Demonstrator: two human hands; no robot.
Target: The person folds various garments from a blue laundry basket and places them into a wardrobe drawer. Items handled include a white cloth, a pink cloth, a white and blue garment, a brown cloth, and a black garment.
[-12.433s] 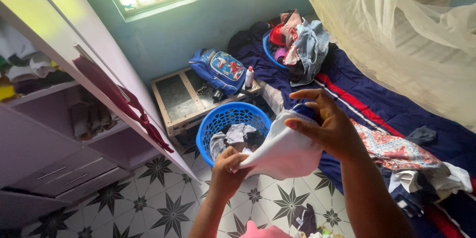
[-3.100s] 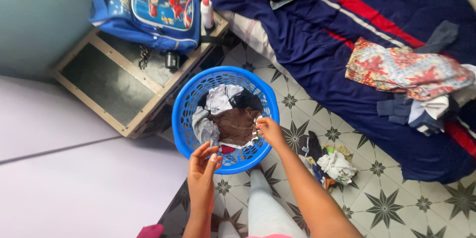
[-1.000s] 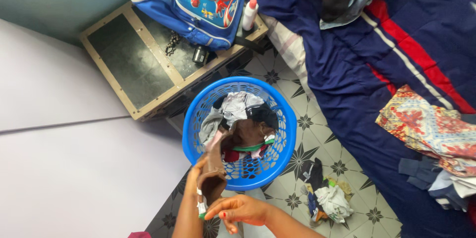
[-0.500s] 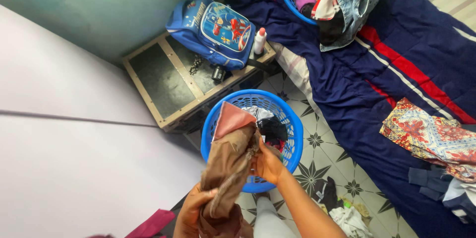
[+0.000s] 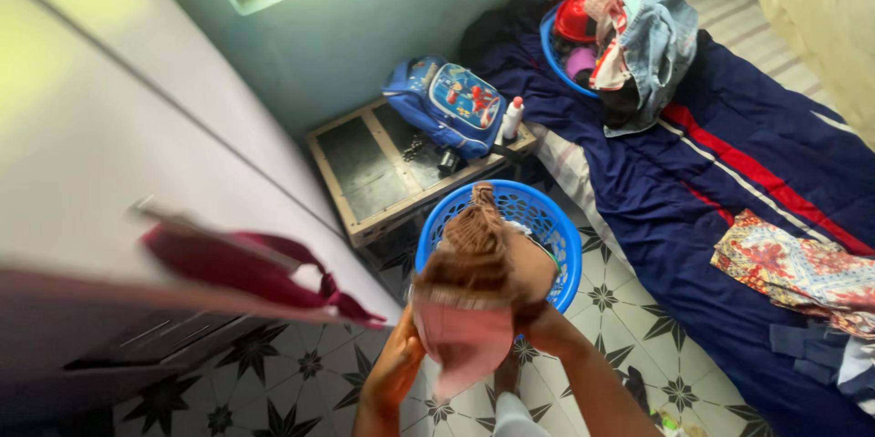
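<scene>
Both of my hands hold up a brown garment (image 5: 476, 259) with a pinkish lower part, blurred by motion, in front of me. My left hand (image 5: 398, 366) grips its lower left edge. My right hand (image 5: 540, 320) grips its right side, partly hidden behind the cloth. Right behind the garment stands a round blue laundry basket (image 5: 548, 224) on the tiled floor; its contents are hidden by the garment.
A low wooden table (image 5: 365, 173) carries a blue backpack (image 5: 447, 107) and a white bottle (image 5: 513, 117). The bed with a navy cover (image 5: 729, 173) holds a second blue basket (image 5: 558, 54) heaped with clothes and a patterned cloth (image 5: 793, 268). A wardrobe door (image 5: 118, 173) with a maroon cloth (image 5: 264, 264) stands left.
I have lifted the brown garment out of the basket and raised it higher, spread between both hands. My view has tilted up, bringing the wardrobe door and window into sight.
</scene>
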